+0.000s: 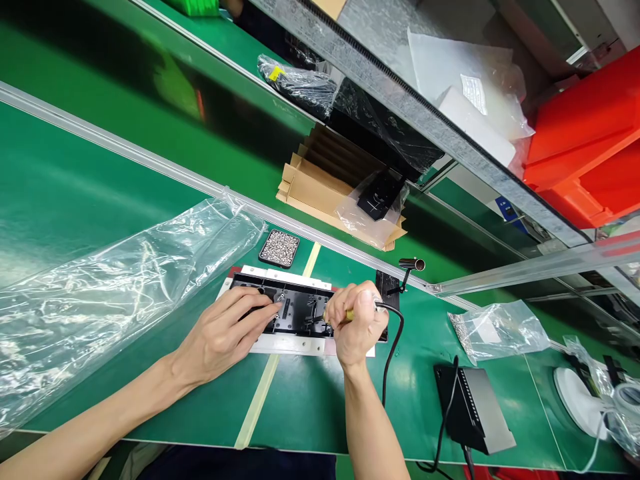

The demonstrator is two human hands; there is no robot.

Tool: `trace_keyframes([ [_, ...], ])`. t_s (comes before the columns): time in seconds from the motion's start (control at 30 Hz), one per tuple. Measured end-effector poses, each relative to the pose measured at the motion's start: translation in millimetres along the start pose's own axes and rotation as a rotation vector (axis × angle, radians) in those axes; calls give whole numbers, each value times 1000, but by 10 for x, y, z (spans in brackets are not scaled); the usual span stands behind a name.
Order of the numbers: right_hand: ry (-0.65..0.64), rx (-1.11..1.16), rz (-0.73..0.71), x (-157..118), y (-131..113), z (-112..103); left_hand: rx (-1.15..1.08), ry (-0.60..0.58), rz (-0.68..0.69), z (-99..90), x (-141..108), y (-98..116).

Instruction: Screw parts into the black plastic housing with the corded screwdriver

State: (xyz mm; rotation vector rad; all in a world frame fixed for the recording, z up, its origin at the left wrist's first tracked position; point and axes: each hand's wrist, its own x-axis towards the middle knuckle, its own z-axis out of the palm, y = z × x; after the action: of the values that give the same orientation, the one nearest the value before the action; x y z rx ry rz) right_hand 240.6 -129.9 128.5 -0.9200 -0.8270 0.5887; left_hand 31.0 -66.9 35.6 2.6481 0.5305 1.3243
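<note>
A long black plastic housing (pixel 295 313) lies in a white-edged fixture (pixel 295 345) on the green bench. My right hand (pixel 356 320) is wrapped in a fist round the yellow handle of a soldering iron (pixel 345 316), over the housing's right part. The tip is mostly hidden by the hand, and a black cord runs out from the top of the grip. My left hand (pixel 227 327) touches the housing's left half. Its fingertips are brought together there; anything small between them cannot be made out.
Behind the fixture sits a small black tray of metal pieces (pixel 279 249). An iron stand with a metal tube (pixel 411 265) is to the right. Clear plastic film (pixel 125 267) spreads at left. A bag (pixel 500 330), a black control box (pixel 473 408) and a cardboard box (pixel 310 190) lie about.
</note>
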Motion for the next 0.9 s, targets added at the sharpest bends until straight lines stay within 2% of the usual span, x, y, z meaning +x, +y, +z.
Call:
trace_keyframes([
  [0.23, -7, -35, 24, -7, 18, 30, -37, 11, -46, -35, 3, -55],
  [0.37, -6, -42, 41, -20, 44, -1, -100, 6, -171, -55, 105, -285],
  [0.43, -1, -41, 40, -22, 61, -24, -106, -47, -241, -28, 186, -509],
  [0.5, 8, -41, 33, -29, 75, -38, -84, -152, -302, 37, 285, -783],
  [0.6, 24, -42, 17, -54, 87, -36, -57, -263, -338, 205, 450, -1182],
  [0.67, 29, -42, 10, -77, 93, -31, -53, -334, -343, 338, 548, -1374],
  [0.77, 35, -38, 0, -107, 105, -33, -66, -440, -326, 512, 637, -1510],
  [0.9, 37, -32, -17, -126, 114, -49, -72, -528, -299, 666, 647, -1517],
])
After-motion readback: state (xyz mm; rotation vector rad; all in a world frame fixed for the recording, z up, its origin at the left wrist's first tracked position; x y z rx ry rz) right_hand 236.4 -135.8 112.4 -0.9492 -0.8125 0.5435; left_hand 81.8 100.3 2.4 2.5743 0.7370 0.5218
